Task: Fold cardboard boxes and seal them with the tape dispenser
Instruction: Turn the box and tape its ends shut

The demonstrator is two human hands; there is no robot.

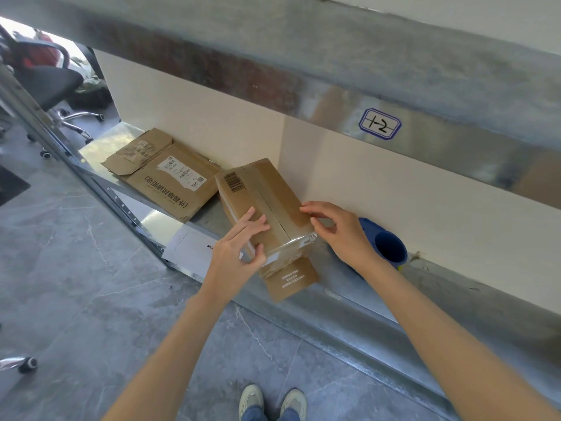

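A small brown cardboard box (267, 205) with a barcode lies on the metal shelf (349, 287), its top flaps closed and clear tape across its near end. My left hand (239, 247) holds the box's near left corner, fingers flat on top and thumb on the taped end. My right hand (337, 229) hovers at the box's right edge with relaxed fingers, fingertips touching the top. A blue tape dispenser (385, 247) lies on the shelf just right of my right hand. One loose flap (291, 278) sticks out under the box's near end.
A flattened cardboard box (164, 174) with shipping labels lies further left on the shelf. A white sheet (191, 250) lies at the shelf's front edge. An upper shelf beam with a "12" label (379, 124) runs overhead. An office chair (45, 83) stands at far left.
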